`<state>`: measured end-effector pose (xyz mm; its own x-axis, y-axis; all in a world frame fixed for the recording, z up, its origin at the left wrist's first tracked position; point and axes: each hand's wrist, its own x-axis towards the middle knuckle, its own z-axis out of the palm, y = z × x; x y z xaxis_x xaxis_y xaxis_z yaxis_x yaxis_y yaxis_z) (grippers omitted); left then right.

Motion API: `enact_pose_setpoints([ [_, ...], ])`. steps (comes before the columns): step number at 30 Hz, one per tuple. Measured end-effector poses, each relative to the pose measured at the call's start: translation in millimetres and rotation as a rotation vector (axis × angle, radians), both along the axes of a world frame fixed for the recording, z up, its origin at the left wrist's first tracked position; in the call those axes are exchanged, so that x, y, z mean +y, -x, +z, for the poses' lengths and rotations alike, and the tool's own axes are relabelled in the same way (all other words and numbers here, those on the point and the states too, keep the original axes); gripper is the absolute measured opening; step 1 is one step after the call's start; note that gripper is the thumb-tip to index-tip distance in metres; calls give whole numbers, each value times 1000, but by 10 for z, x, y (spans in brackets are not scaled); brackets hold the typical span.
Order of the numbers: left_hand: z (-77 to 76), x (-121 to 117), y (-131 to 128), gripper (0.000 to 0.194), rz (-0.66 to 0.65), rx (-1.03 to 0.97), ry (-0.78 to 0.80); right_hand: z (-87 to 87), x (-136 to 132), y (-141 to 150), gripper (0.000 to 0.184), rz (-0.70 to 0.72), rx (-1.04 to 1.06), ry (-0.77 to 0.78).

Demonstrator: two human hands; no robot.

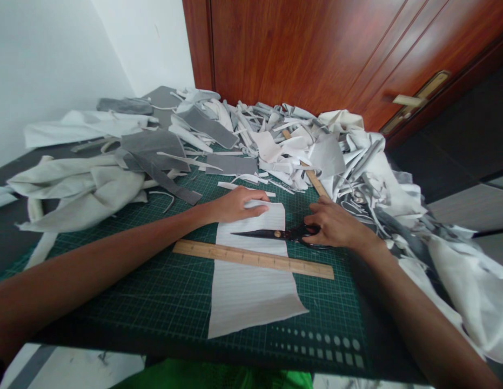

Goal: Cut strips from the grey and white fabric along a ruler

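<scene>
A pale striped fabric piece (251, 294) lies lengthwise on the green cutting mat (146, 292). My left hand (241, 204) rests at its far end, thumb and fingers pinching a bit of the white fabric. My right hand (330, 222) is wrapped around the handles of black scissors (289, 234). Their blades lie closed and point left across the fabric, just below my left hand. Nearer to me, a wooden ruler (251, 256) lies crosswise over the fabric.
Grey and white fabric scraps (235, 127) are heaped along the back and right. Crumpled pale cloth (85, 183) lies at the left. A second wooden ruler (316, 181) sticks out of the heap behind my right hand. A wooden door (292, 54) stands beyond the table.
</scene>
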<state>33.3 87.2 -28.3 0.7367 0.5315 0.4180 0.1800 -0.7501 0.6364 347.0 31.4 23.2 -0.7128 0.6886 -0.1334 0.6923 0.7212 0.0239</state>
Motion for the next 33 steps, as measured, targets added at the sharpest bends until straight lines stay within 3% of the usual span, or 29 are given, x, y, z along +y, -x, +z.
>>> enact_pose_setpoints([
  [10, -3, 6, -4, 29, 17, -1, 6, 9, -41, 39, 39, -23, -24, 16],
  [19, 22, -24, -50, 28, 21, 22, 15, 74, -155, 312, 34, -56, -33, 9],
  [28, 70, -44, -87, 27, -47, 32, -3, 107, -191, 501, 35, -47, -13, 118],
  [33, 84, -29, -77, 27, -39, 40, -25, 123, -171, 598, 37, -34, -5, 83],
])
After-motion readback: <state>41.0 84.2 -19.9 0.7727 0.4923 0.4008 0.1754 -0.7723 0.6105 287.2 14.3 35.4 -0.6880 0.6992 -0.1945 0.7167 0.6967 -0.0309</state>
